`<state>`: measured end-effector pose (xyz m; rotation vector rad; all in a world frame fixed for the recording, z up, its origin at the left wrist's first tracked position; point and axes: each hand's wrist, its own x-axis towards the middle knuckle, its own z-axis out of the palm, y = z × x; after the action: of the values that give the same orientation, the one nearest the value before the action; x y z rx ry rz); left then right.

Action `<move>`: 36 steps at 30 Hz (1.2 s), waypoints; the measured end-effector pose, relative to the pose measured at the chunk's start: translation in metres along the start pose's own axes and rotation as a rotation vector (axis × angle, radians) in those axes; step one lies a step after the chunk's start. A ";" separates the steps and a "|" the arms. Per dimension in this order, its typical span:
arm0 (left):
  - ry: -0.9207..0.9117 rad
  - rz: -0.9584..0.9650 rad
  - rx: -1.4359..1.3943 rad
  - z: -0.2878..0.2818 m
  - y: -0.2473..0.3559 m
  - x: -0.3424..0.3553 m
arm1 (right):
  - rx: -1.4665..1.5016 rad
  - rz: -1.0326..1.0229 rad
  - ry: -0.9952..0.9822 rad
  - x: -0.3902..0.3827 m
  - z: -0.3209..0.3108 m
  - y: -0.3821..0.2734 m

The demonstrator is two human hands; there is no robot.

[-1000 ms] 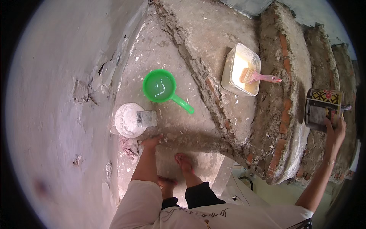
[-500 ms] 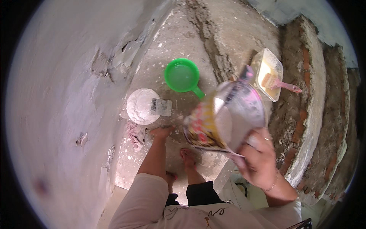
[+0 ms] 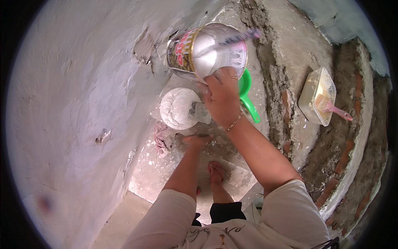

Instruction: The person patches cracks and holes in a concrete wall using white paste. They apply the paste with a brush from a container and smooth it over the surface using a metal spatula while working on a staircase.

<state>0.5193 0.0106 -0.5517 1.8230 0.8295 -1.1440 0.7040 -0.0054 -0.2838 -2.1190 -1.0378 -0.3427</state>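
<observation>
My right hand [image 3: 222,95] grips the rim of a large tin [image 3: 181,52] with a gold and red label. The tin is tilted, with whitish stuff visible inside. A dark, pink-tipped stick or handle [image 3: 244,36], smeared by motion, crosses its mouth. Just left of my forearm lies a white round mound or filled tub [image 3: 176,108], with a grey flat blade [image 3: 201,113] on it. My left hand [image 3: 198,141] hangs low below the mound, its fingers stretched out and apart from the blade. A green pan with a handle [image 3: 250,107] is partly hidden behind the tin and my right hand.
On the right, a clear plastic tub [image 3: 309,97] holds a brush with a pink handle [image 3: 342,112]. Rough brick-edged steps [image 3: 352,137] rise beyond it. A crumpled pink cloth [image 3: 163,139] lies beside the peeling grey wall [image 3: 83,103]. My feet [image 3: 215,170] stand on the spattered floor.
My right hand has carried the tin leftward and away from me, from the right side to above the green pan and the mound. The view has shifted slightly; my left hand stays low.
</observation>
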 end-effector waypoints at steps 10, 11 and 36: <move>0.024 -0.164 -0.152 -0.007 0.007 -0.018 | -0.187 -0.043 -0.023 0.014 -0.083 0.024; 0.035 -0.162 -0.128 -0.004 0.007 -0.015 | -0.224 -0.056 -0.020 0.024 -0.084 0.035; 0.161 -0.056 -0.245 -0.002 0.014 -0.025 | -0.690 0.067 -0.276 0.023 0.020 0.188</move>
<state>0.5224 0.0033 -0.5241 1.7114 1.0710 -0.8936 0.8608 -0.0529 -0.3803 -2.8766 -1.1022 -0.4260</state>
